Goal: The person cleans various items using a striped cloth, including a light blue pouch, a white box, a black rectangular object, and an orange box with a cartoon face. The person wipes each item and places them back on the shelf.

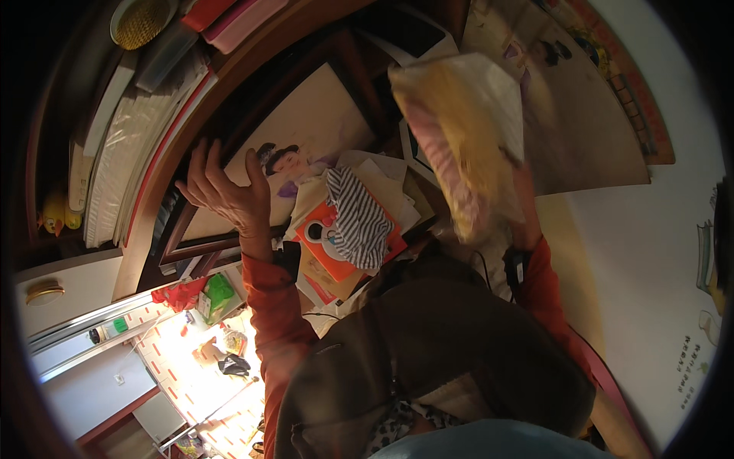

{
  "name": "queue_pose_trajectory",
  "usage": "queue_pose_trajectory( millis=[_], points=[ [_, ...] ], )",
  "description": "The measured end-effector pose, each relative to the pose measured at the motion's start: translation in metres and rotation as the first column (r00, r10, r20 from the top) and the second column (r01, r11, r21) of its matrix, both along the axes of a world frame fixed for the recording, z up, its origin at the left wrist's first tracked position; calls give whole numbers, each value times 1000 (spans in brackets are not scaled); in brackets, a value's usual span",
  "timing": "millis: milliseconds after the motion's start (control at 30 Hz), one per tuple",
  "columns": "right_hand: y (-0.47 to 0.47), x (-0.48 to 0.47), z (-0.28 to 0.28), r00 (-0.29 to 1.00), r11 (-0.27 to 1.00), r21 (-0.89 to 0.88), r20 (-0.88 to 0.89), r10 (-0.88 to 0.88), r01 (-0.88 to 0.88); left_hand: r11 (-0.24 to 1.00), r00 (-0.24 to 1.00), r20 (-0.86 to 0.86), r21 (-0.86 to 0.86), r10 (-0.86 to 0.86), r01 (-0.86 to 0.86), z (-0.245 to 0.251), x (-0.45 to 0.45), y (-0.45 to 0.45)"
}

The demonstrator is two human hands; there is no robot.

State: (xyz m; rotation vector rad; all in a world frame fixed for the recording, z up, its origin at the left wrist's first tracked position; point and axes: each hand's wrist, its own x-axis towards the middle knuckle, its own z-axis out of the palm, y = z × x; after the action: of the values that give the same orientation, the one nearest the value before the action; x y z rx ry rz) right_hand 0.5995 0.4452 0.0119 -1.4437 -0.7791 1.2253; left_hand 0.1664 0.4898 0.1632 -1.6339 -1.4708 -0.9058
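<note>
My left hand is raised with its fingers apart and holds nothing. Behind it stands a dark-framed portrait of a person with dark hair and purple flowers. My right hand, partly hidden, grips a flat yellow, pink and white bundle. The bundle is blurred and looks plastic-wrapped; its contents cannot be told. Between my arms, a black-and-white striped cloth lies on an orange book or folder with a cartoon face. Papers and envelopes are heaped under and beside these.
On the upper-left shelf are books, a round hairbrush and a yellow duck toy. A large print and a wall bearing writing are at right. Green and red bags sit lower left.
</note>
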Motion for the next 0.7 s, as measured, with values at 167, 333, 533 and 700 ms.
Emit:
queue_pose_trajectory(
  millis=[167,333,533,700],
  points=[
    [-42,-44,44,996,996,16,-13,92,-92,991,989,55,21,-137,136,3,-3,-34],
    [-41,-98,62,955,961,139,-146,257,-238,617,190,981,-167,29,769,-36,14,-116],
    [-37,-198,59,816,773,262,173,551,-578,533,-562,773,355,295,768,-77,10,-189],
    [-44,-288,32,638,591,261,159,754,-763,838,-889,448,448,91,311,-93,-43,-225]
  ],
)
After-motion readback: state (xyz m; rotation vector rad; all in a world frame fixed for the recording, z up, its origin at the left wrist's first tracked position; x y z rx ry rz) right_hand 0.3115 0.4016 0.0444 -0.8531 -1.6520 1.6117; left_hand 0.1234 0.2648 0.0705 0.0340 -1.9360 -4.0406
